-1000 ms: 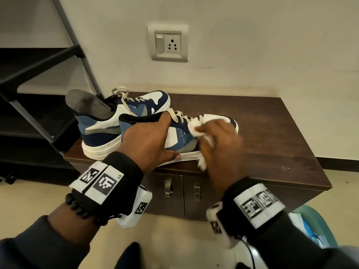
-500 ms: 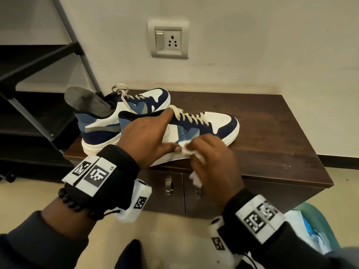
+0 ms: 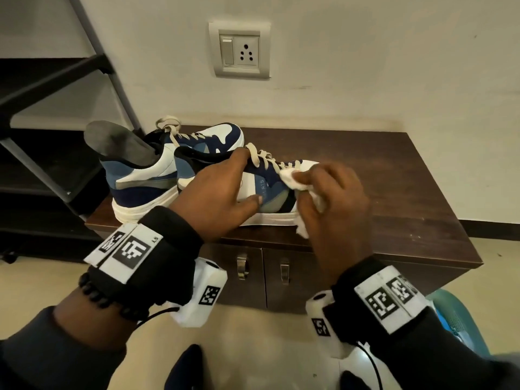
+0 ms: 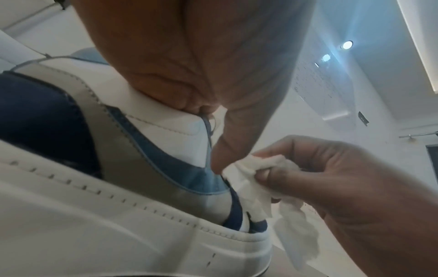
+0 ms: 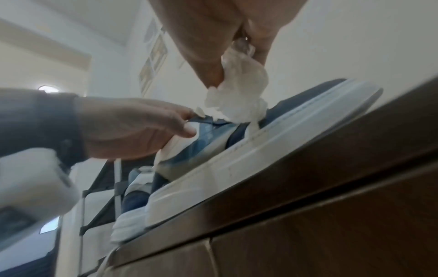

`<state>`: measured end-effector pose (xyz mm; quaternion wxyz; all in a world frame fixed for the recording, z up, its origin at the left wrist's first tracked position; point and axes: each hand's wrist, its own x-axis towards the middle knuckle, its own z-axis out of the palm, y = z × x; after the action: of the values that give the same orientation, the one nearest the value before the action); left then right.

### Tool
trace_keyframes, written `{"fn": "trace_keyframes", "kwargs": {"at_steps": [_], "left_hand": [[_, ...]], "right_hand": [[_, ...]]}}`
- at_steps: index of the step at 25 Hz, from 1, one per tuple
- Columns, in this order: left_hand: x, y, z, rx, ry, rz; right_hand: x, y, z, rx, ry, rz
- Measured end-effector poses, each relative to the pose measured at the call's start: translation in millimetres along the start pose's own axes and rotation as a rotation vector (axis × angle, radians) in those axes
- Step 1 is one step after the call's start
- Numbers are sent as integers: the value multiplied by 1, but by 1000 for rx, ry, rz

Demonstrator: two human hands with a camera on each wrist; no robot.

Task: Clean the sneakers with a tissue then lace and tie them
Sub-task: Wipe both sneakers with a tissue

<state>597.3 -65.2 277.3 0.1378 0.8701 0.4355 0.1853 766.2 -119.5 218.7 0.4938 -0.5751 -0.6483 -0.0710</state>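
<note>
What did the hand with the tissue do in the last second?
The right hand slid the tissue down the near sneaker to its lower side, then back up near the laces and toe. The left hand kept its grip on that sneaker. The far sneaker and cabinet stayed put.

Both forearms are covered by dark grey sleeves [image 3: 42, 347] that stop short of the wrists. Each wrist carries a wide black band [image 3: 157, 257] with white rectangular tags printed in black square-code patterns; the left one's tag [image 3: 130, 249] has a small "L5" at its corner. Under each band hangs a white boxy camera housing [image 3: 201, 294] with its own small code sticker, and a thin black cable [image 3: 371, 364] trails from the right one. A bracelet of black beads [image 3: 104, 298] circles the left wrist just behind the band. The left hand [image 3: 216, 201] and right hand [image 3: 334, 209] are bare.
</note>
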Motion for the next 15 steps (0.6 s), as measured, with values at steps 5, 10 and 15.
{"fn": "trace_keyframes", "kwargs": {"at_steps": [5,10,15], "left_hand": [[3,-1,6,104,52,-38],[5,4,7,158,43,-98],[5,3,6,147,21,-99]], "right_hand": [[-24,-9,20,-254,-205,-209],[-26,-6,11,-247,-288,-314],[-36,-10,13,-251,-426,-305]]}}
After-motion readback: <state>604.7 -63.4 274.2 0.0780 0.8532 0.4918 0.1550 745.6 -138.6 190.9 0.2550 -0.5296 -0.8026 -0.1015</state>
